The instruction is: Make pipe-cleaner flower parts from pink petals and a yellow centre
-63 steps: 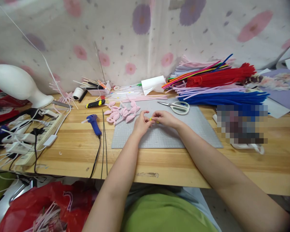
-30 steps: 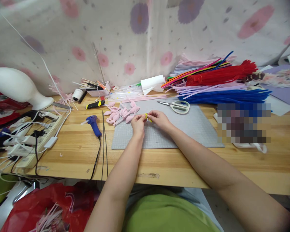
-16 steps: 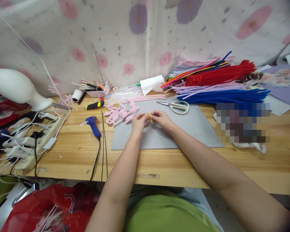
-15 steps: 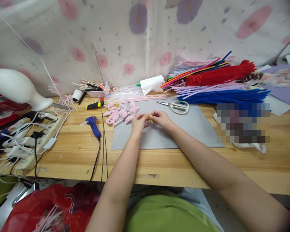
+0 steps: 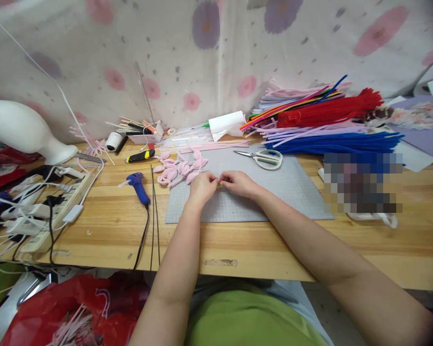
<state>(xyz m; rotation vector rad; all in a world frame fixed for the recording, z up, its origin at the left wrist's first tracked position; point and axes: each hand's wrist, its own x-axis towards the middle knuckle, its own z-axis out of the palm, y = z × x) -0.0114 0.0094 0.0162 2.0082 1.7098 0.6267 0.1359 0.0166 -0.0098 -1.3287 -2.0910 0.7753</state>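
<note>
Yellow piece (image 5: 219, 185) more hidden than before, nearer mat's (image 5: 260, 206) front edge; left hand (image 5: 203, 187), right hand (image 5: 240, 183) both pinching it.

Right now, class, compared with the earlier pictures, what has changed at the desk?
The left hand and right hand have shifted slightly left and nearer the camera, bringing along the yellow piece pinched between them; less of it shows now. Nothing was let go. The scissors, glue gun and pink pieces stayed put.
</note>
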